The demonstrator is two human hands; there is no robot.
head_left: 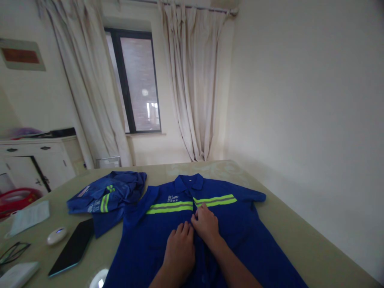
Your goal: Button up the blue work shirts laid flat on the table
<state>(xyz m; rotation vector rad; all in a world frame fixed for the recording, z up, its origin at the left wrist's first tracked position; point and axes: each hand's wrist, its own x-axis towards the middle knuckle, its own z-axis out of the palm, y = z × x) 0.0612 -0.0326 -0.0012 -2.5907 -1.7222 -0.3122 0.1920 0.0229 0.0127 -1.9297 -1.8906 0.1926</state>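
Note:
A blue short-sleeved work shirt [237,224] with yellow-green reflective strips lies spread front up on the table, its collar at the far end. My left hand [181,246] is closed on the shirt's front placket, just below the chest strip. Slightly farther up, my right hand [206,222] pinches the opposite placket edge near the strip. The fingertips of both hands nearly meet at the centre line, and the backs of my hands partly hide what they grip. Left of the shirt lies a crumpled blue work garment [126,186] with similar strips.
On the left of the table [288,212] are a dark tablet or phone [73,248], a white oval device [57,236], glasses [13,254], a white box [19,275] and a paper sheet [31,218]. A wall [315,120] borders the right side.

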